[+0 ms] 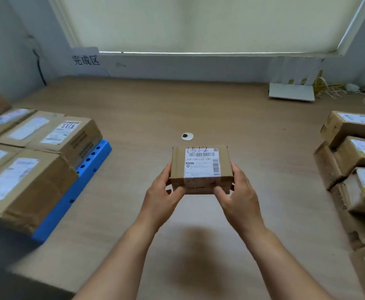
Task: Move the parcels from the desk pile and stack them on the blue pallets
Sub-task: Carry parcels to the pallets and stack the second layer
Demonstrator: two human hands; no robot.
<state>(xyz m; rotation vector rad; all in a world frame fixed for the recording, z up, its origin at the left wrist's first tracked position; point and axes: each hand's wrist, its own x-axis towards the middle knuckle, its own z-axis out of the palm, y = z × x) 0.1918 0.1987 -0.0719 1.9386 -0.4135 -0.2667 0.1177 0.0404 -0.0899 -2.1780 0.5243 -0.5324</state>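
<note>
A small brown cardboard parcel (201,167) with a white shipping label and "1512" handwritten on top is held above the middle of the desk. My left hand (162,195) grips its left side with the thumb on the front face. My right hand (240,195) grips its right side the same way. On the left, a blue pallet (86,169) carries several stacked labelled parcels (28,180). At the right edge lies the desk pile of parcels (354,161).
The wooden desk (198,109) has a round cable hole (187,136) just beyond the held parcel. A white router (291,92) and yellow cables (326,87) sit at the back right. A paper sign (86,59) hangs on the back wall below a blind.
</note>
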